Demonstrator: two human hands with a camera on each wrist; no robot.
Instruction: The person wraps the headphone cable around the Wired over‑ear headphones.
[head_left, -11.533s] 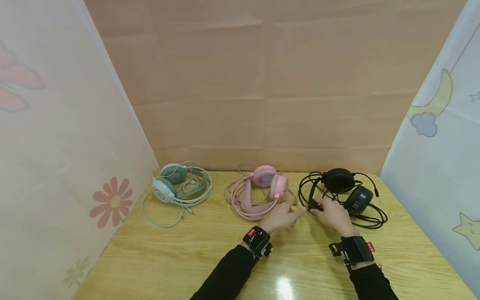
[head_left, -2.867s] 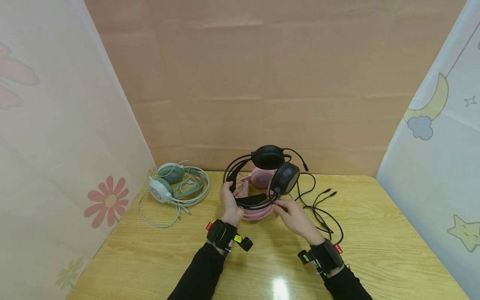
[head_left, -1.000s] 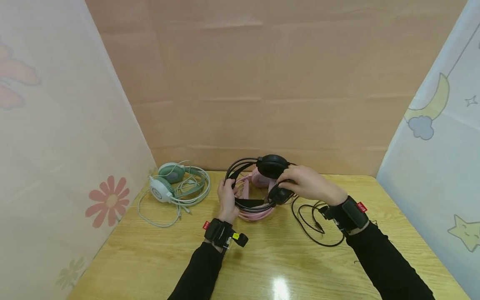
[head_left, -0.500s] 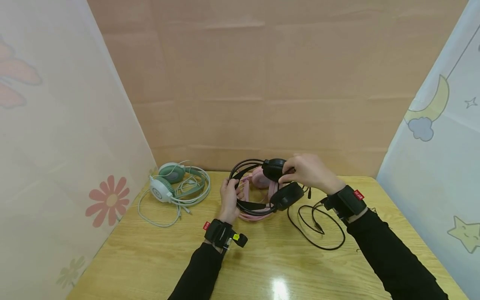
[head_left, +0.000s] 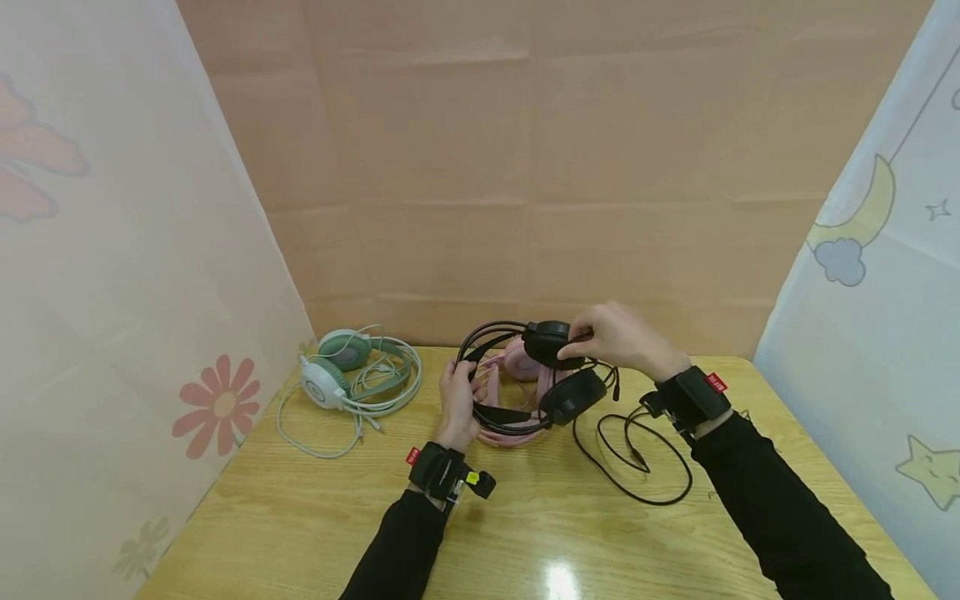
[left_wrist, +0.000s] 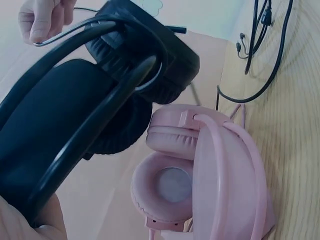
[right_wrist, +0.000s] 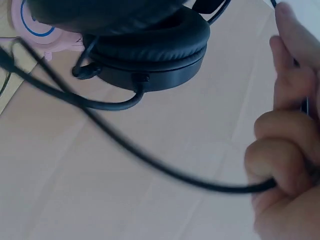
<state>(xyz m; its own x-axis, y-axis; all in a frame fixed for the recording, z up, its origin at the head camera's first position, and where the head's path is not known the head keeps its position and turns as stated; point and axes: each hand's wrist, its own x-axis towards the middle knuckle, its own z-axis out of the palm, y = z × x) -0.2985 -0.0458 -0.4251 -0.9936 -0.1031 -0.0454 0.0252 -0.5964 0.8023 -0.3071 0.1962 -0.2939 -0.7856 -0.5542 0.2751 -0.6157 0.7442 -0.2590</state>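
Black headphones (head_left: 573,396) with a thin boom microphone (right_wrist: 115,105) are held up over the pink headphones (head_left: 521,358), overlapping them in the head view. My left hand (head_left: 456,406) grips the black headband at its left side; the palm and thumb show low in the left wrist view. At the far ear cup, my right hand (head_left: 619,340) has its fingers curled round the black cable (right_wrist: 170,172), which runs across the right wrist view. More of that cable lies in a loose loop on the tabletop. The pink pair rests on the table, ear cups to the right.
Green and white headphones (head_left: 325,383) with a coiled white cable lie at the back left of the wooden table (head_left: 315,517). Brown paper (head_left: 420,167) stands behind, with patterned sheets (head_left: 135,275) along both sides.
The black headphones have left the right side of the table and now hang over the pink pair. My right hand has risen from below the near ear cup to the far one, cable in hand.
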